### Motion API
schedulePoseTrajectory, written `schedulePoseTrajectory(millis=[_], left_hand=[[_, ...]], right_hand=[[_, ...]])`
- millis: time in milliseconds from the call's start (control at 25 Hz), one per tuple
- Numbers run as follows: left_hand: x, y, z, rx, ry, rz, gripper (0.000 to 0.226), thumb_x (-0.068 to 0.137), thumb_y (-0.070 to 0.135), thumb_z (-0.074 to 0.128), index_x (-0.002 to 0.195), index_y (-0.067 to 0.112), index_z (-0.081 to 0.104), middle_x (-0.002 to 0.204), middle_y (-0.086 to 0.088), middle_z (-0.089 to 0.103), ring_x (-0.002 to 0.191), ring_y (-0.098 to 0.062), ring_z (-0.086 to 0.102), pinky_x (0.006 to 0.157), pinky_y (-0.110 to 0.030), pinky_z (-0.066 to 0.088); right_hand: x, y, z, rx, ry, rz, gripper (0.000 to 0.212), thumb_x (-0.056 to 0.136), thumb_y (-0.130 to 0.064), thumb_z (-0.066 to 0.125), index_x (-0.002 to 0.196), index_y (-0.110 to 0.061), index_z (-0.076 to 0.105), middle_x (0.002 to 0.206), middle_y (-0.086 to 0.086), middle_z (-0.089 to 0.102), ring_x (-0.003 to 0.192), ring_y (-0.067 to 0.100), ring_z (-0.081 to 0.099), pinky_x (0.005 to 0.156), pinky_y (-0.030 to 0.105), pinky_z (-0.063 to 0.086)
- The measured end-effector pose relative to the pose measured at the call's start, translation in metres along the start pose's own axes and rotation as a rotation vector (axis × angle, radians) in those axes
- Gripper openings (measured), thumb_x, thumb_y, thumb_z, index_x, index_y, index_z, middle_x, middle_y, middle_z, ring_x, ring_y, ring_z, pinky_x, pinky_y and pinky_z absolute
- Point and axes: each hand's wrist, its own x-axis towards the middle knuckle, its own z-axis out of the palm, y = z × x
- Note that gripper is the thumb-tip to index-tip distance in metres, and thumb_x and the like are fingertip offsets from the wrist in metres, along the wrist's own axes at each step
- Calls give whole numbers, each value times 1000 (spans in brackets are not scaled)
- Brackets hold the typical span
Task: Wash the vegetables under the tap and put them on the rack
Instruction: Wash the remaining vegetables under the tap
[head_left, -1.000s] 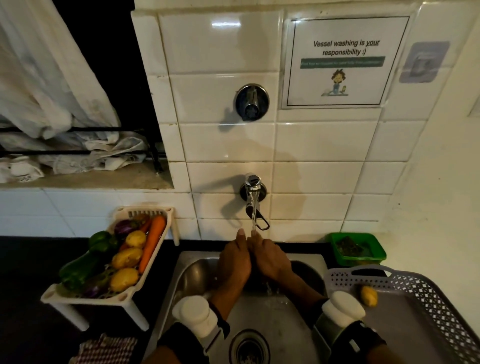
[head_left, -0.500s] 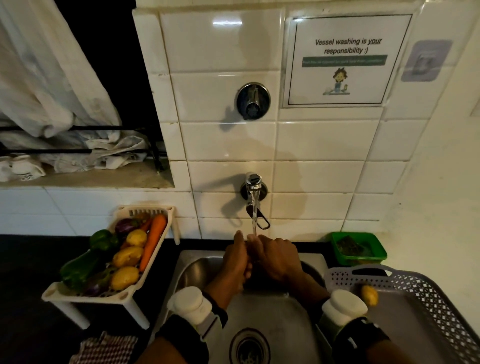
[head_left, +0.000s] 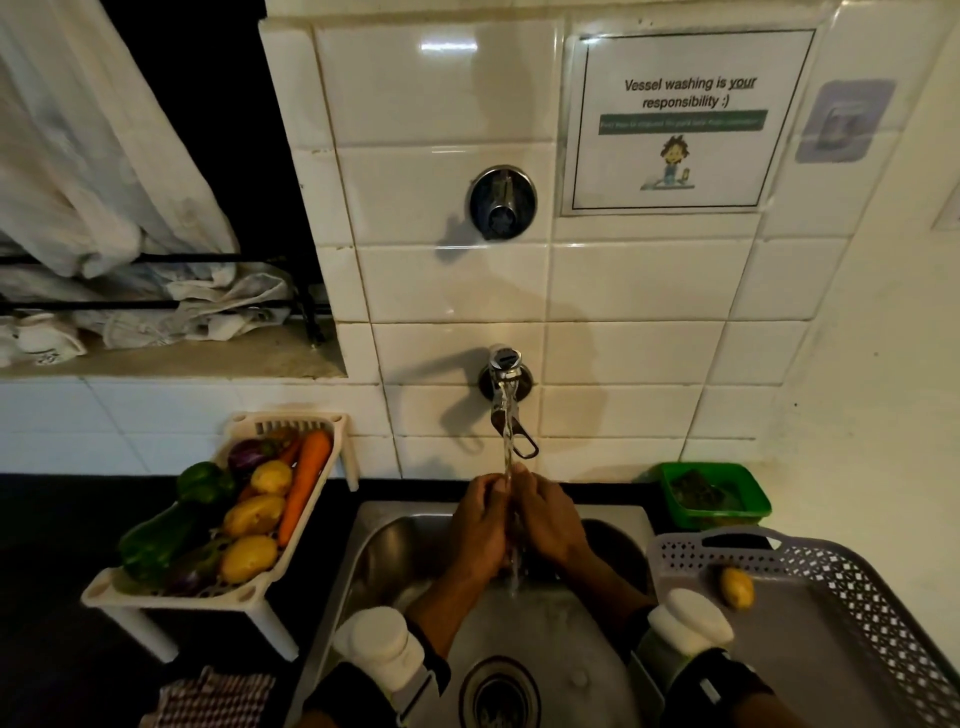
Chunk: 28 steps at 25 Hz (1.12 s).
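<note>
1. Under the chrome wall tap (head_left: 505, 400), the left hand (head_left: 480, 525) and right hand (head_left: 548, 519) press together in the running water above the steel sink (head_left: 561, 639); whether they hold anything I cannot tell.
2. One yellow potato (head_left: 736, 587) lies in the grey perforated plastic rack (head_left: 852, 597), right of the sink.
3. The remaining vegetables fill the cream plastic basket (head_left: 171, 597) on the dark table (head_left: 47, 525), left of the sink.

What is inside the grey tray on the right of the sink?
Only one yellow potato lies in the grey tray, near its back left corner. The right wrist device hides a small part of the tray.
</note>
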Motion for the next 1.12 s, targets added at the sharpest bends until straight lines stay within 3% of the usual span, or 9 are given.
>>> schedulePoseTrajectory(millis=[120,200,400,640,720,800,920,1000,1120], left_hand=[[0,-7,8,-115,52,-77,21,101,33,38,91,24,54,93,-3,61,90,-16,61,80,-31,51],[4,-7,6,-116,62,-86,33,99,42,38,95,17,60,95,-7,64,97,-24,62,91,-41,49],[21,4,2,44,137,-310,42,98,46,40,78,15,59,65,-3,57,55,-14,51,52,-24,40],[6,-8,-5,187,174,-46,38,98,46,37,77,23,58,71,1,62,69,-14,63,61,-22,45],[5,-15,-10,242,142,-90,40,100,41,35,74,19,57,67,1,59,63,-11,58,59,-22,42],[-2,-37,-15,252,70,-231,42,100,37,37,69,15,55,61,0,53,54,-11,50,56,-24,40],[-28,-78,-31,284,1,-536,40,98,38,42,68,12,52,59,-3,49,49,-14,46,51,-25,39],[-46,-86,-46,218,-109,-607,37,97,31,44,64,16,50,54,-1,48,45,-13,45,48,-24,40],[-57,-73,-67,284,-69,-628,34,97,39,42,80,15,60,67,-3,58,52,-13,53,48,-21,45]], right_hand=[[-5,-6,-2,-203,62,-132,53,100,-50,22,92,-19,64,86,2,67,78,14,63,75,29,50],[-11,-9,-7,-312,42,-213,57,100,-52,20,91,-16,64,83,4,68,75,18,64,71,28,50],[-17,-3,-10,-481,-8,-255,64,94,-63,15,97,-21,62,85,2,69,75,17,65,71,29,52],[5,-9,2,-134,-187,119,64,95,-61,20,65,-20,58,68,4,64,71,17,63,79,36,51],[8,4,7,-87,-252,146,64,91,-68,23,64,-22,59,75,8,66,78,22,66,82,38,52],[-5,31,14,7,-299,211,67,80,-80,29,64,-23,61,76,9,66,75,23,67,69,36,53],[-54,33,14,-32,-583,346,52,91,-62,37,71,-18,59,69,4,57,56,10,55,53,21,47],[-69,28,22,-103,-726,268,38,99,-38,42,73,-14,54,67,4,51,53,10,48,46,15,42],[-75,29,35,8,-550,317,42,99,-36,46,73,-7,62,60,6,55,47,11,52,42,17,41]])
